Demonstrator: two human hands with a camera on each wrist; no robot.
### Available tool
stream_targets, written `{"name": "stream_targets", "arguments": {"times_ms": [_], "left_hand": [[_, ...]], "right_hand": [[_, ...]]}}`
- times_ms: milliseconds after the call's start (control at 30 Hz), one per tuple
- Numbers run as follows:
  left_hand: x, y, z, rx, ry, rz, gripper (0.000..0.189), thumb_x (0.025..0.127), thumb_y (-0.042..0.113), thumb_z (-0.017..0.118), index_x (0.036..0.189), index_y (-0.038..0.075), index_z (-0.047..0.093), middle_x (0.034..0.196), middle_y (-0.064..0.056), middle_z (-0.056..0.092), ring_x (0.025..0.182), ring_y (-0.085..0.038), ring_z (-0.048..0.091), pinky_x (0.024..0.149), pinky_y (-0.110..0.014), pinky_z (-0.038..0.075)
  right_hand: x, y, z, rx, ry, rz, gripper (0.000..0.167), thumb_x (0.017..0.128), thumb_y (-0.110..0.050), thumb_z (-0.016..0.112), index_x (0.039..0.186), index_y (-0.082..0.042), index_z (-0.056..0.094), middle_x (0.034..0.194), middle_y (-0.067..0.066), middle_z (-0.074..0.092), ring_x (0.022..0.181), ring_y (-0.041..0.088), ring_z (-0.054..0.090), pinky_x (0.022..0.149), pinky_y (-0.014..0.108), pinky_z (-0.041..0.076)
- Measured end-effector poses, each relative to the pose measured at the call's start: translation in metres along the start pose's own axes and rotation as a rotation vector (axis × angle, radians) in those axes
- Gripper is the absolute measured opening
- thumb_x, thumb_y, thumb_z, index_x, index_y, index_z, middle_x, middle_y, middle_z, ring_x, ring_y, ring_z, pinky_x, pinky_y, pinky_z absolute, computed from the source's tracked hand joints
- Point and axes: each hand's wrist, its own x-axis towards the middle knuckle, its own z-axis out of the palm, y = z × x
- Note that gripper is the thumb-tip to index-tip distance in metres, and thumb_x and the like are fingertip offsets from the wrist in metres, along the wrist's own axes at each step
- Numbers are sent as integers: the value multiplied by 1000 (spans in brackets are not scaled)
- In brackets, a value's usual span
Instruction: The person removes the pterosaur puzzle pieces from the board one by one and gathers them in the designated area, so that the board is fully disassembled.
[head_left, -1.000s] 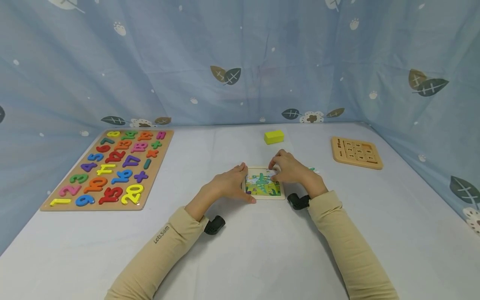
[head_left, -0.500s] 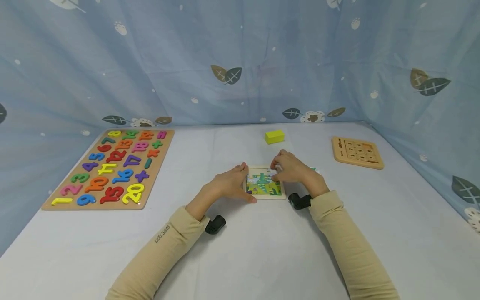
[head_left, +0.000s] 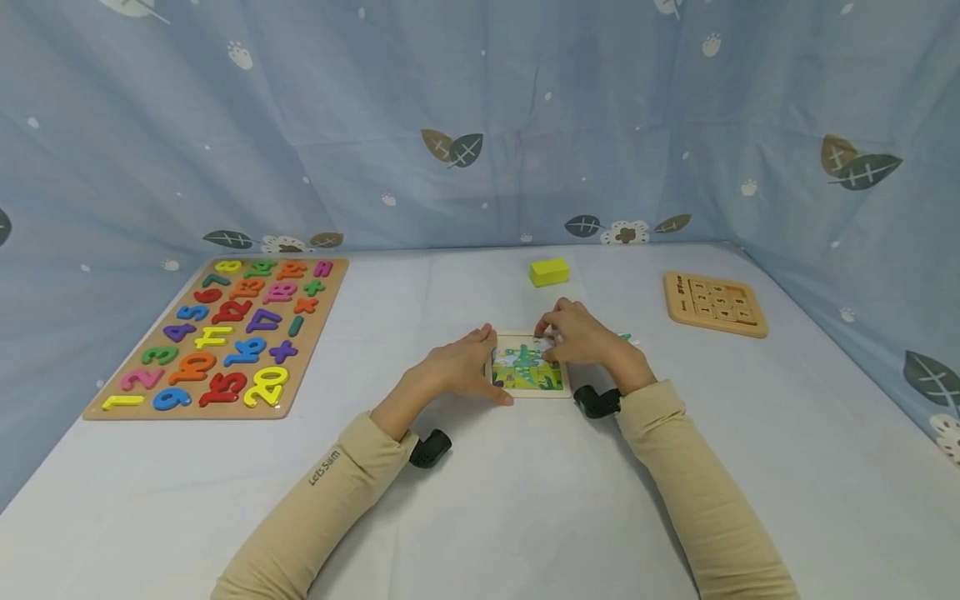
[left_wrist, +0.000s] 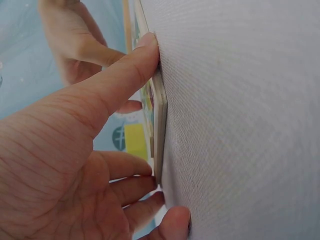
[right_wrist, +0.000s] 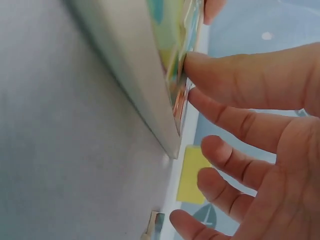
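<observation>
A small wooden jigsaw puzzle (head_left: 527, 367) with a green crocodile-like picture lies flat in a pale frame at the table's middle. My left hand (head_left: 463, 367) holds its left side, the thumb along the near edge and the fingers by the far left corner. Over the upper right part, my right hand (head_left: 581, 335) pinches a puzzle piece (head_left: 550, 334) between thumb and index finger; the hand hides most of that piece. In the right wrist view, the right thumb (right_wrist: 200, 67) and index finger meet at the puzzle's surface, and the other fingers hang loosely bent.
A yellow block (head_left: 549, 272) stands behind the puzzle. A number board (head_left: 300, 367) lies at the left, a wooden sliding number puzzle (head_left: 716, 305) at the right. Another puzzle piece (head_left: 628, 338) shows partly behind the right wrist. A blue patterned curtain (head_left: 360, 125) closes the back.
The piece under my right fingers was tilted up a second ago, then lay flatter; now the fingers have shifted slightly left with it. The left hand stays in place.
</observation>
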Motion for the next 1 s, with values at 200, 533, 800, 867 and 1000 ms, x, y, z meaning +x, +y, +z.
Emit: {"name": "stream_targets", "arguments": {"times_ms": [200,533,800,867,1000], "left_hand": [[0,0,0,-3,0,7,109,79,56,72,154,2,13,162,-11,7,150,-24,12,117,-46,26],[2,-1,1,0,-5,8,109,79,56,72,153,2,13,162,-11,7,150,-24,12,117,-46,25],[3,0,1,6,-3,1,110,78,56,72,154,2,13,162,-11,7,150,-25,12,117,-47,26],[2,0,1,7,-3,0,110,78,56,72,153,2,13,162,-11,8,150,-25,12,116,-47,26],[3,0,1,11,-3,-2,110,78,56,72,153,2,13,162,-11,8,150,-25,12,116,-47,26]], "right_hand": [[0,2,3,45,-2,-3,30,79,-11,70,107,-1,66,101,14,50,94,27,42,81,39,39],[0,7,4,82,-7,-21,29,80,-11,70,107,-1,65,100,14,49,94,27,42,83,40,39],[2,9,4,110,-22,-43,29,81,-10,70,108,1,64,103,17,50,98,30,46,84,43,41],[2,10,4,113,-27,-44,27,81,-10,69,106,0,64,102,16,50,97,30,46,83,41,41],[3,9,5,116,-34,-55,19,82,-8,68,99,-1,67,98,13,50,91,26,44,78,35,38]]}}
